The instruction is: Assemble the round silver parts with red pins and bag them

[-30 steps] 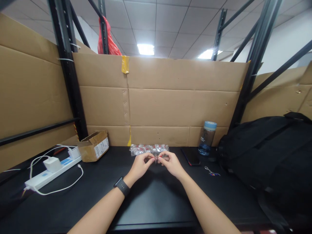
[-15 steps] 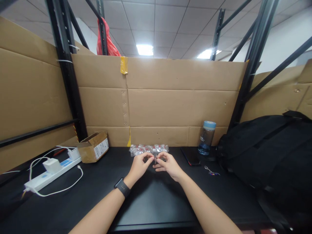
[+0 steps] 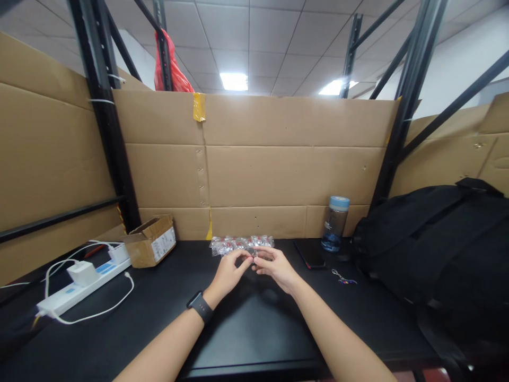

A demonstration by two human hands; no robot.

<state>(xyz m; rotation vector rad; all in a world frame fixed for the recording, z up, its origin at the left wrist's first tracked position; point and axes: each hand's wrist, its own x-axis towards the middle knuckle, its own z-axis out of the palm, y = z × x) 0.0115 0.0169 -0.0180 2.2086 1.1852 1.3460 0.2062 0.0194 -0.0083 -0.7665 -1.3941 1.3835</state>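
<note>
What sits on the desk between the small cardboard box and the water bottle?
In the head view, a pile of clear plastic packets and a dark phone lie between the cardboard box and the water bottle.

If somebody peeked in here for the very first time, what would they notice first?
Probably the two bare hands meeting in the middle of the black table: the left hand and right hand pinch a tiny item, too small to identify, between their fingers. Just behind them lies a clear packet of small red and white pieces. A big black backpack fills the right side, and a red plastic bag hangs high on the rack.
</note>
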